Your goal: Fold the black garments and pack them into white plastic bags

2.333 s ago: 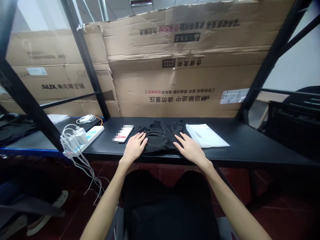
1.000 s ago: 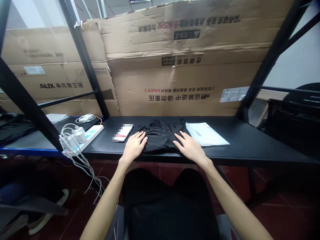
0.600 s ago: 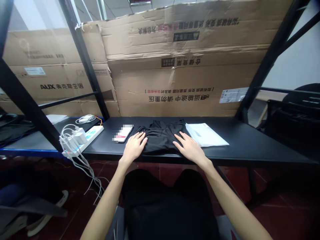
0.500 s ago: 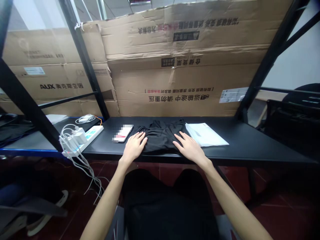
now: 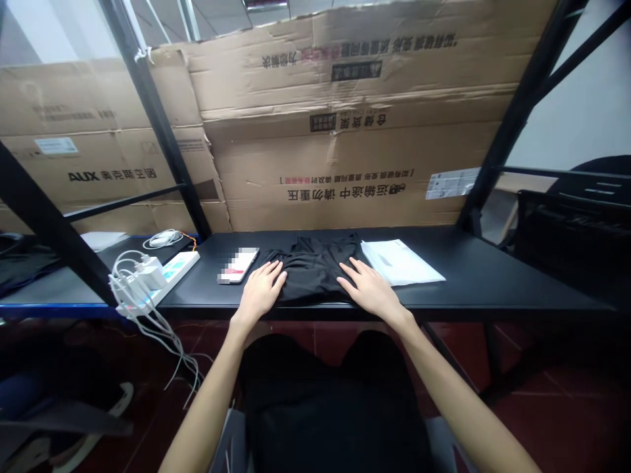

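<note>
A folded black garment [image 5: 313,269] lies near the front edge of the black table [image 5: 493,289]. My left hand [image 5: 260,290] rests flat on its left side, fingers stretched out. On the garment's right side my right hand [image 5: 371,289] lies flat too, fingers spread. Neither hand grips anything.
A phone [image 5: 238,265] lies left of the garment and a white plastic bag [image 5: 401,262] right of it. A white power strip [image 5: 158,279] with plugs and cables hangs over the left end. Cardboard boxes [image 5: 345,131] and black rack posts [image 5: 152,131] stand behind. A dark chair [image 5: 572,223] is at the right.
Both hands stay flat on the garment. Only the head camera has shifted slightly, so the scene sits a little further left in view.
</note>
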